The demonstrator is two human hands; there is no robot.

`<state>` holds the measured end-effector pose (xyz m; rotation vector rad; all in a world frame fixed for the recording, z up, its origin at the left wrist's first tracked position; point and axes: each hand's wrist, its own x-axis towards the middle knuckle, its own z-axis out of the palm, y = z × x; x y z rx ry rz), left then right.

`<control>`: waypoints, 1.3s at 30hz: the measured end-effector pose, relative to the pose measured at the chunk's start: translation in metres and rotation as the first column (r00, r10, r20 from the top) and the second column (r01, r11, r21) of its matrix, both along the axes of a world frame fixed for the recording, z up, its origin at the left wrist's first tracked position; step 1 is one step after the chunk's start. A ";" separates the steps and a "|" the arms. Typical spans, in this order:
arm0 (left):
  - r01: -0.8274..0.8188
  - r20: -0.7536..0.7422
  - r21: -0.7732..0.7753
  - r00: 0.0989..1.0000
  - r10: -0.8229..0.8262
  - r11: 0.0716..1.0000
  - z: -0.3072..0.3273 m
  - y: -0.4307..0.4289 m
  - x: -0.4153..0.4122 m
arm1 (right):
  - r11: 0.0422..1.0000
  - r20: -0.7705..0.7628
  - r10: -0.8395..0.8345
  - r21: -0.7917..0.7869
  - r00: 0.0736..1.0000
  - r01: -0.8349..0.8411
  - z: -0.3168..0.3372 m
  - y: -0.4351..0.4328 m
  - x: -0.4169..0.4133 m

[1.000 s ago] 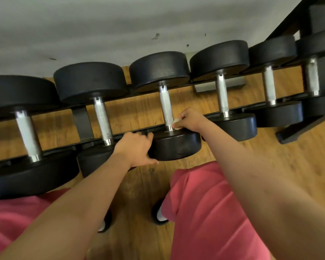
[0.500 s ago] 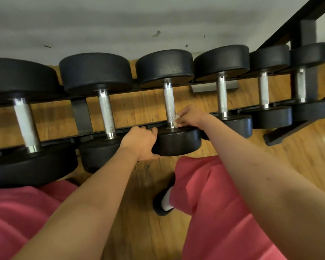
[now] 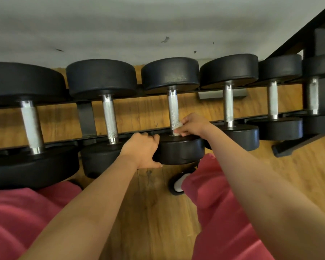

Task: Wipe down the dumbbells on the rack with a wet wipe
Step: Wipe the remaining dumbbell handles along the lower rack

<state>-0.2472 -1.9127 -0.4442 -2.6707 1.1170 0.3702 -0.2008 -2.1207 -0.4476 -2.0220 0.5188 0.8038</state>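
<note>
Looking down from the head view, we see a row of dumbbells (image 3: 101,79) lying side by side across the black rack (image 3: 86,119). The third dumbbell from the left (image 3: 182,151) is the one in hand. Our left hand (image 3: 141,150) curls round the left edge of its near head, thumb underneath. Our right hand (image 3: 192,125) pinches a small white wet wipe (image 3: 177,128) against the near end of its steel handle (image 3: 173,107), just above that head. Wooden floor (image 3: 154,212) lies beneath.
</note>
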 end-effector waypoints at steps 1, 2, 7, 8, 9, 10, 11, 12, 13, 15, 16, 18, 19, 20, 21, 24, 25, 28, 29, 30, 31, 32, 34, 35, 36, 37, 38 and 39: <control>-0.003 -0.002 0.000 1.000 0.003 1.000 0.000 0.000 0.000 | 0.999 0.041 0.016 -0.041 0.999 -0.015 -0.001 -0.003 -0.002; -0.005 -0.004 0.000 1.000 0.005 1.000 0.001 0.001 0.000 | 0.998 0.074 0.022 -0.066 0.997 -0.017 -0.002 -0.005 -0.004; -0.018 -0.020 0.013 1.000 0.018 1.000 0.005 -0.001 -0.001 | 1.000 0.006 0.004 0.012 1.000 -0.004 0.004 -0.001 0.000; -0.021 -0.026 0.020 0.999 0.021 1.000 0.006 -0.001 -0.001 | 0.999 -0.014 -0.012 0.037 1.000 0.012 0.006 0.002 0.001; -0.019 -0.028 0.023 0.999 0.019 1.000 0.007 -0.001 -0.001 | 0.997 -0.024 -0.033 0.063 0.999 0.035 0.007 0.003 0.001; -0.013 -0.027 0.023 1.000 0.014 1.000 0.008 -0.001 0.000 | 0.994 -0.024 -0.058 0.088 0.998 0.060 0.007 0.002 0.001; -0.011 -0.026 0.024 1.000 0.012 1.000 0.009 -0.001 0.000 | 0.990 -0.025 -0.081 0.112 0.996 0.083 0.007 0.001 0.001; -0.013 -0.027 0.025 1.000 0.013 1.000 0.009 -0.002 0.000 | 0.984 -0.029 -0.105 0.142 0.994 0.108 0.008 -0.001 0.002; -0.016 -0.031 0.028 0.999 0.017 0.999 0.009 -0.002 0.000 | 0.975 -0.031 -0.135 0.171 0.990 0.138 0.008 -0.002 0.002; -0.023 -0.043 0.025 0.999 0.025 0.999 0.009 -0.001 -0.001 | 0.962 -0.022 -0.187 0.197 0.982 0.187 0.011 -0.003 0.005; -0.025 -0.042 0.021 0.999 0.025 0.999 0.009 -0.001 0.000 | 0.968 -0.007 -0.184 0.170 0.983 0.183 0.012 -0.005 0.008; -0.015 -0.032 0.017 0.999 0.016 1.000 0.007 0.000 0.001 | 0.994 0.052 -0.095 0.063 0.994 0.091 0.013 -0.008 0.010; -0.016 -0.032 0.012 0.999 0.017 1.000 0.007 0.000 0.001 | 0.999 0.077 -0.042 0.012 0.996 0.041 0.012 -0.010 0.011; -0.027 -0.036 0.003 0.999 0.027 1.000 0.006 0.000 0.000 | 1.000 0.094 0.008 -0.028 0.996 -0.005 0.010 -0.013 0.012; -0.046 -0.043 -0.009 0.998 0.046 0.999 0.005 -0.001 -0.001 | 0.998 0.104 0.051 -0.047 0.993 -0.046 0.006 -0.015 0.013; -0.095 -0.098 -0.043 0.991 0.090 0.995 0.004 0.001 0.001 | 0.997 0.085 0.071 0.030 0.994 -0.073 -0.001 -0.019 0.006; -0.105 -0.113 -0.053 0.989 0.099 0.993 0.003 0.000 0.002 | 0.997 0.065 0.046 0.066 0.997 -0.050 -0.003 -0.022 0.003; -0.152 -0.184 -0.039 0.973 0.142 0.988 0.006 0.000 0.003 | 0.992 -0.002 -0.032 0.119 0.999 0.032 -0.003 -0.031 0.001; -0.168 -0.201 -0.038 0.967 0.158 0.985 0.007 0.000 0.003 | 0.993 -0.033 -0.023 0.116 0.999 0.027 0.000 -0.031 0.002; -0.181 -0.213 -0.042 0.963 0.168 0.983 0.007 -0.001 0.004 | 0.992 -0.059 -0.012 0.124 0.998 0.020 0.002 -0.030 0.004; -0.193 -0.225 -0.046 0.958 0.178 0.980 0.007 0.000 0.005 | 0.991 -0.087 -0.016 0.133 0.996 0.028 0.003 -0.028 0.005; -0.204 -0.234 -0.052 0.954 0.187 0.977 0.007 0.000 0.005 | 0.989 -0.110 -0.037 0.141 0.993 0.052 0.005 -0.026 0.006; -0.214 -0.234 -0.064 0.953 0.194 0.975 0.006 0.001 0.005 | 0.985 -0.130 -0.074 0.145 0.989 0.093 0.004 -0.023 0.009; -0.211 -0.230 -0.069 0.954 0.191 0.975 0.006 0.001 0.004 | 0.984 -0.144 -0.084 0.145 0.986 0.105 0.004 -0.022 0.010; -0.207 -0.227 -0.075 0.956 0.185 0.975 0.006 0.002 0.004 | 0.985 -0.159 -0.082 0.140 0.984 0.105 0.003 -0.020 0.012; -0.200 -0.221 -0.082 0.959 0.178 0.976 0.005 0.002 0.003 | 0.987 -0.166 -0.075 0.126 0.983 0.097 0.000 -0.019 0.012; -0.192 -0.212 -0.090 0.963 0.170 0.977 0.004 0.002 0.003 | 0.992 -0.172 -0.052 0.104 0.984 0.070 -0.003 -0.018 0.014; -0.187 -0.203 -0.096 0.965 0.164 0.978 0.004 0.002 0.002 | 0.996 -0.177 -0.016 0.081 0.984 0.030 -0.004 -0.015 0.014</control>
